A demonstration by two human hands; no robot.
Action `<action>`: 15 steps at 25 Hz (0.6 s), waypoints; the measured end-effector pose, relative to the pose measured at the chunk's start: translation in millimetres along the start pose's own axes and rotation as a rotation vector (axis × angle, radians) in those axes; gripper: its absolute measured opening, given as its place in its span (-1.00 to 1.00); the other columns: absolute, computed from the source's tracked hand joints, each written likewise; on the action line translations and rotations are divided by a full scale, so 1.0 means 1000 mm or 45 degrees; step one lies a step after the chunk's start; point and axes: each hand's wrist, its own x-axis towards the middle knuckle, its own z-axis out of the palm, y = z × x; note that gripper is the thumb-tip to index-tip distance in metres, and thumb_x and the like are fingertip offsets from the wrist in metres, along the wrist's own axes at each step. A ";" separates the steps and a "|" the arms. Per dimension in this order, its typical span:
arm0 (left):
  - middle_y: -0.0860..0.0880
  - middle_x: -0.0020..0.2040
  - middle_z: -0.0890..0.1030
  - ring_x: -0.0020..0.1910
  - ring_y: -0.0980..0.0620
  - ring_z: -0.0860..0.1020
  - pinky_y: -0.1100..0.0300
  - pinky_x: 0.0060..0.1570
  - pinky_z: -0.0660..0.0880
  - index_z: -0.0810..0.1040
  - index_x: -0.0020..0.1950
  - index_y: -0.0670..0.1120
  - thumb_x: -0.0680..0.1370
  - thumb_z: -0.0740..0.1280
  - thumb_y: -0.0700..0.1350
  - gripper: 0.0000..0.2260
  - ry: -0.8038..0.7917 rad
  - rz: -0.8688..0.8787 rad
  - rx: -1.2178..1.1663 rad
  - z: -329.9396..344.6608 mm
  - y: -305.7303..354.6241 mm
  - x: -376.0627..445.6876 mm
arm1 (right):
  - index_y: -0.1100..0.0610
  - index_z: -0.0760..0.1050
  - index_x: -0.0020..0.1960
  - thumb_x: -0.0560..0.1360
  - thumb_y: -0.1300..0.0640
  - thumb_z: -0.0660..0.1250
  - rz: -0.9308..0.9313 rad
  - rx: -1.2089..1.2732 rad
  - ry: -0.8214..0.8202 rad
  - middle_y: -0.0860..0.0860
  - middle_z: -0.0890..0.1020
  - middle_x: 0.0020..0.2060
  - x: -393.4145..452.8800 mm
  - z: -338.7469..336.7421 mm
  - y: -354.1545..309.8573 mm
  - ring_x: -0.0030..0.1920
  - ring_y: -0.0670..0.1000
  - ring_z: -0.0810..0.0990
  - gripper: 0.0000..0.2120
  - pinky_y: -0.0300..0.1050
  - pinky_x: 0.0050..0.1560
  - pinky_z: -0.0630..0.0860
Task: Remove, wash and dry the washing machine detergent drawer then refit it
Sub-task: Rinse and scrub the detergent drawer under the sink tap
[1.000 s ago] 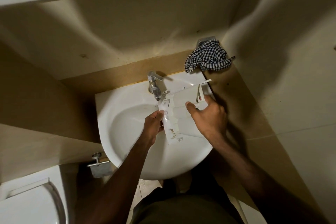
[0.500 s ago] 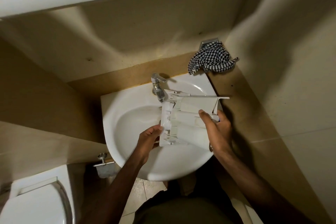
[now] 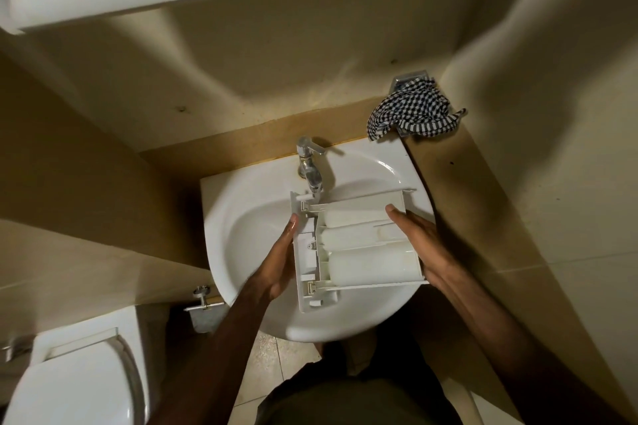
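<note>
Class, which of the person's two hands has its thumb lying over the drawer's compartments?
The right hand: its thumb crosses the detergent drawer; the left hand only flanks the front panel.

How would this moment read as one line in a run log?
stage: washing | detergent drawer held over sink, below tap | left hand and right hand: at opposite ends | checked cloth: unused
</note>
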 end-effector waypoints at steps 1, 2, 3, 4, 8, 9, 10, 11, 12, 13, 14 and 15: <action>-0.16 0.46 0.54 0.44 -0.21 0.51 -0.20 0.38 0.48 0.48 0.52 0.08 0.63 0.17 0.39 -0.41 -0.007 -0.022 -0.089 -0.001 0.002 0.001 | -0.07 0.63 0.30 0.39 -0.32 0.53 0.029 -0.006 -0.065 -0.14 0.69 0.22 0.006 -0.001 0.000 0.27 -0.08 0.63 -0.43 0.07 0.42 0.48; -0.17 0.46 0.55 0.42 -0.21 0.53 -0.17 0.32 0.53 0.49 0.52 0.06 0.64 0.20 0.36 -0.43 0.003 -0.019 -0.156 -0.002 0.002 0.001 | -0.11 0.63 0.27 0.35 -0.35 0.54 0.056 -0.020 -0.134 -0.17 0.69 0.21 0.012 -0.001 0.000 0.28 -0.11 0.61 -0.43 0.03 0.43 0.46; -0.18 0.44 0.56 0.39 -0.20 0.56 -0.14 0.26 0.56 0.50 0.51 0.05 0.64 0.22 0.33 -0.46 0.017 0.010 -0.192 -0.005 0.002 0.000 | -0.16 0.63 0.22 0.32 -0.38 0.54 0.081 -0.039 -0.200 -0.21 0.68 0.22 0.017 -0.001 -0.001 0.29 -0.15 0.59 -0.45 -0.02 0.43 0.45; -0.18 0.43 0.57 0.37 -0.19 0.58 -0.12 0.23 0.57 0.52 0.49 0.05 0.65 0.25 0.31 -0.48 0.039 0.054 -0.199 -0.008 0.001 -0.001 | -0.19 0.62 0.21 0.30 -0.41 0.53 0.104 -0.059 -0.261 -0.24 0.66 0.23 0.023 0.001 -0.003 0.28 -0.19 0.57 -0.44 -0.07 0.40 0.44; -0.15 0.42 0.59 0.38 -0.21 0.57 -0.24 0.37 0.49 0.56 0.44 0.03 0.57 0.38 0.27 -0.48 0.194 0.216 -0.064 -0.023 -0.002 -0.011 | -0.09 0.54 0.38 0.50 -0.36 0.37 -0.049 -0.389 -0.242 -0.24 0.62 0.17 0.048 0.029 -0.009 0.26 -0.14 0.56 -0.44 -0.10 0.37 0.39; -0.14 0.41 0.59 0.39 -0.24 0.55 -0.31 0.38 0.46 0.55 0.44 -0.01 0.54 0.42 0.25 -0.45 0.247 0.258 -0.042 -0.024 -0.004 -0.014 | -0.04 0.58 0.32 0.54 -0.33 0.33 -0.157 -0.535 -0.145 -0.15 0.64 0.16 0.055 0.040 -0.008 0.26 -0.05 0.58 -0.50 -0.06 0.35 0.43; -0.13 0.38 0.61 0.40 -0.26 0.54 -0.36 0.37 0.45 0.52 0.45 -0.04 0.51 0.45 0.24 -0.41 0.299 0.295 -0.028 -0.025 -0.006 -0.016 | 0.00 0.60 0.27 0.57 -0.31 0.30 -0.247 -0.667 -0.037 -0.08 0.64 0.16 0.060 0.051 -0.006 0.25 0.01 0.58 -0.54 0.00 0.32 0.47; -0.12 0.35 0.63 0.39 -0.26 0.54 -0.38 0.33 0.47 0.50 0.45 -0.04 0.49 0.47 0.23 -0.38 0.352 0.325 -0.017 -0.024 -0.008 -0.019 | 0.03 0.59 0.26 0.59 -0.27 0.28 -0.329 -0.762 0.060 -0.02 0.64 0.17 0.063 0.061 -0.004 0.24 0.06 0.57 -0.56 0.03 0.28 0.49; -0.09 0.32 0.66 0.39 -0.24 0.55 -0.37 0.30 0.49 0.47 0.46 -0.03 0.47 0.48 0.23 -0.35 0.410 0.352 -0.010 -0.022 -0.009 -0.021 | 0.05 0.57 0.31 0.62 -0.21 0.27 -0.429 -0.847 0.150 0.02 0.62 0.21 0.065 0.071 0.000 0.26 0.10 0.54 -0.58 0.05 0.26 0.49; -0.06 0.30 0.67 0.37 -0.20 0.57 -0.35 0.28 0.51 0.44 0.49 -0.01 0.45 0.50 0.23 -0.32 0.473 0.371 -0.009 -0.019 -0.011 -0.023 | 0.09 0.54 0.37 0.64 -0.13 0.27 -0.563 -0.931 0.229 0.05 0.59 0.28 0.067 0.079 0.003 0.30 0.13 0.51 -0.59 0.05 0.26 0.48; -0.03 0.30 0.68 0.36 -0.15 0.58 -0.33 0.29 0.51 0.38 0.53 0.01 0.43 0.51 0.23 -0.26 0.536 0.381 -0.012 -0.015 -0.013 -0.023 | 0.13 0.50 0.43 0.67 -0.03 0.25 -0.705 -1.008 0.288 0.10 0.55 0.35 0.070 0.085 0.007 0.36 0.16 0.48 -0.60 0.06 0.30 0.46; -0.03 0.31 0.67 0.34 -0.11 0.60 -0.33 0.30 0.50 0.32 0.58 0.02 0.43 0.52 0.21 -0.21 0.587 0.384 -0.013 -0.013 -0.014 -0.023 | 0.17 0.46 0.47 0.68 0.04 0.24 -0.828 -1.063 0.308 0.14 0.52 0.42 0.075 0.088 0.008 0.42 0.17 0.44 -0.60 0.08 0.36 0.43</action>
